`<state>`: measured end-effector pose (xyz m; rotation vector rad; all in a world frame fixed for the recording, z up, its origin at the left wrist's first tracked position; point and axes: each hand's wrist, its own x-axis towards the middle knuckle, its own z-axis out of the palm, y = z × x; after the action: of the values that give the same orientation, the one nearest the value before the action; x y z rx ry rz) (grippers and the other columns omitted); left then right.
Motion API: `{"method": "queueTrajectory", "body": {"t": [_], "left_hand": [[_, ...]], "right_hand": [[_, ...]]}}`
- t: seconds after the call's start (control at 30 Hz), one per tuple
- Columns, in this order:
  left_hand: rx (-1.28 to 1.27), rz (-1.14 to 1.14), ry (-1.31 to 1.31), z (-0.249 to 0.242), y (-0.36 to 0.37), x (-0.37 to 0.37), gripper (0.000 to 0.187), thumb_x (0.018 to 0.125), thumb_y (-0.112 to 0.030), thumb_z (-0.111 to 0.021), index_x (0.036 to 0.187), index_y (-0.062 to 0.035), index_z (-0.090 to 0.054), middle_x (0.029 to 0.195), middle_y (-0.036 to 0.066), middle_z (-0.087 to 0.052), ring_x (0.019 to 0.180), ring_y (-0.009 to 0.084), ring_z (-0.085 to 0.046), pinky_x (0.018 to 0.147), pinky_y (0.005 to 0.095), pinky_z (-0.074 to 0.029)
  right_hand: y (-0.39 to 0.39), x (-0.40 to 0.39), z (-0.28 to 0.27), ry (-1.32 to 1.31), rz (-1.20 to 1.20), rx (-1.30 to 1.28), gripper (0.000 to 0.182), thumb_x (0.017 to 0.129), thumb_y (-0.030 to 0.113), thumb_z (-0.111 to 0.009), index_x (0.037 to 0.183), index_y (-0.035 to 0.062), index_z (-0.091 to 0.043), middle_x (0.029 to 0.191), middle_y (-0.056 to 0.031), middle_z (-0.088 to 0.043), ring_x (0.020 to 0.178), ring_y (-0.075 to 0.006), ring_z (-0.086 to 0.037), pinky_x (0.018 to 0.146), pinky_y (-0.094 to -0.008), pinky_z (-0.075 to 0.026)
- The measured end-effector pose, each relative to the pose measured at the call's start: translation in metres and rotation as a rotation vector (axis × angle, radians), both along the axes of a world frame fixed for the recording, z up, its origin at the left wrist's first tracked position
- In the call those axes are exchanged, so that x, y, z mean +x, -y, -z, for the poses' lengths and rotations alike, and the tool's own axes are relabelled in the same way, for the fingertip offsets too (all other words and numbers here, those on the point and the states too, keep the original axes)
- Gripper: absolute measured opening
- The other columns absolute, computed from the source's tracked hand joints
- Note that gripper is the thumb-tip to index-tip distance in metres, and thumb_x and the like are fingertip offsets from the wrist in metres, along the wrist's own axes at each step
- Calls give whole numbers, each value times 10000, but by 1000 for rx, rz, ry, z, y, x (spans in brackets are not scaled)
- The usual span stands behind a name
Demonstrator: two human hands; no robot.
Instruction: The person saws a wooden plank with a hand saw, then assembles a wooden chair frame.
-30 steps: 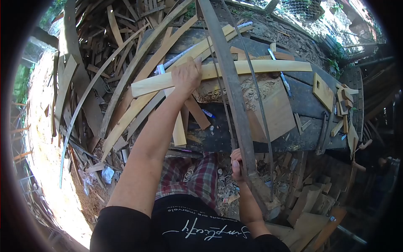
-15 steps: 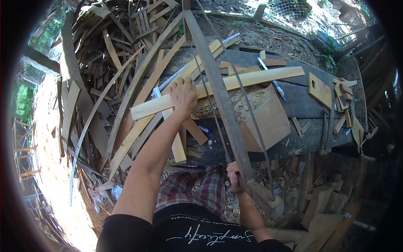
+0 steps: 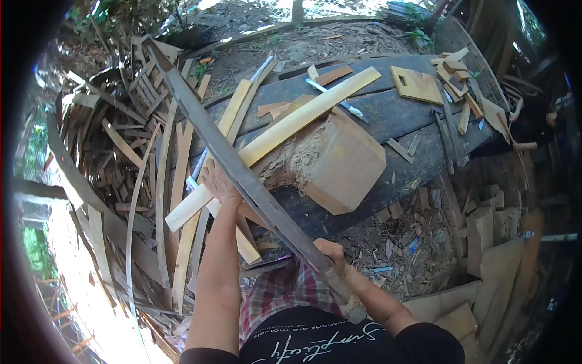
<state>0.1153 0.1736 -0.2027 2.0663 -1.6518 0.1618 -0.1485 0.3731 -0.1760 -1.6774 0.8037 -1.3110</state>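
A long wooden frame saw (image 3: 224, 151) slants across the view from the upper left down to my body. Near its lower end my right hand (image 3: 331, 253) is closed around it. Under the saw's beam lies a pale wooden strip (image 3: 309, 115), resting across a thick wood block (image 3: 354, 164) with a rough, bark-like side. My left hand (image 3: 219, 182) grips the strip near its lower left end, left of the saw. The beam hides part of the strip, and the saw's blade cannot be made out now.
The dark plank bench (image 3: 418, 121) carries a board with a slot (image 3: 417, 85), a white marker-like stick (image 3: 339, 101) and offcuts (image 3: 456, 76). Scrap wood (image 3: 124, 142) is heaped at the left. More boards (image 3: 497, 267) lean at the lower right.
The saw has tilted, its far end swinging left, and its thin side rods no longer show. My right hand stays on it, my left on the strip. The view has shifted to the right.
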Motion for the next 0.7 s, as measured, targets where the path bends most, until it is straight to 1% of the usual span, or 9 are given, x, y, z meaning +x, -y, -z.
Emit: {"method": "queueTrajectory", "body": {"t": [0.1, 0.23, 0.27, 0.37, 0.43, 0.5, 0.53, 0.6, 0.7], "left_hand": [[9, -42, 23, 7, 7, 6, 259, 849, -313, -550, 1000, -128, -652, 954, 78, -583, 937, 289, -540, 823, 413, -399], [-10, -29, -28, 9, 10, 10, 239, 886, -310, -536, 884, -98, -646, 877, 106, -584, 860, 310, -551, 767, 432, -411], [-24, -18, -85, 5, 12, 7, 265, 904, -313, -528, 835, -82, -638, 841, 118, -580, 830, 320, -552, 747, 442, -413], [-29, -42, 3, -3, 13, 0, 335, 931, -327, -511, 763, -56, -613, 793, 140, -567, 800, 337, -546, 730, 454, -410], [-59, -4, -20, -3, 14, -3, 366, 940, -334, -496, 758, -38, -611, 802, 145, -569, 803, 341, -546, 722, 461, -413], [-10, -33, -95, 8, 15, 9, 365, 937, -330, -490, 764, -31, -608, 800, 151, -568, 799, 353, -542, 730, 470, -415], [44, -38, -157, 16, 18, 20, 348, 906, -340, -521, 808, -25, -628, 838, 157, -593, 846, 348, -562, 753, 451, -430], [21, 31, -251, 22, 17, 27, 340, 884, -349, -538, 836, -28, -640, 854, 158, -605, 859, 343, -575, 764, 437, -437], [-41, 110, -449, 25, 6, 31, 345, 858, -366, -556, 875, -37, -657, 883, 160, -627, 877, 341, -595, 784, 424, -445]], "right_hand": [[1, 0, -5, -26, 11, 56, 209, 761, 162, -702, 852, 0, -607, 786, -127, -620, 697, -295, -602, 635, -368, -464], [2, -1, -9, -12, 17, 67, 190, 710, 63, -737, 825, 13, -594, 738, -117, -584, 658, -289, -576, 587, -339, -444], [2, 2, -13, 0, 75, 65, 194, 704, 29, -723, 770, 48, -541, 679, -89, -511, 584, -273, -536, 541, -368, -440], [-3, 8, -10, 47, 87, 75, 190, 716, 42, -751, 839, 18, -608, 734, -96, -584, 646, -238, -582, 580, -324, -458], [-9, 8, 1, 19, 84, 158, 229, 707, 82, -776, 859, 18, -618, 751, -92, -602, 663, -225, -607, 597, -315, -471], [-7, 8, -2, 8, 108, 154, 195, 722, 49, -713, 831, 39, -552, 712, -87, -524, 583, -260, -540, 523, -358, -446], [-8, 7, 3, 8, 127, 146, 195, 722, 49, -713, 831, 39, -552, 712, -87, -524, 583, -260, -540, 523, -358, -446], [-10, 10, 13, 129, 60, 68, 309, 752, 135, -734, 983, 8, -573, 850, -130, -617, 754, -295, -629, 672, -370, -497], [-13, 20, 13, 205, 68, -16, 286, 782, 142, -692, 984, 9, -540, 873, -150, -610, 776, -334, -616, 693, -391, -496]]}}
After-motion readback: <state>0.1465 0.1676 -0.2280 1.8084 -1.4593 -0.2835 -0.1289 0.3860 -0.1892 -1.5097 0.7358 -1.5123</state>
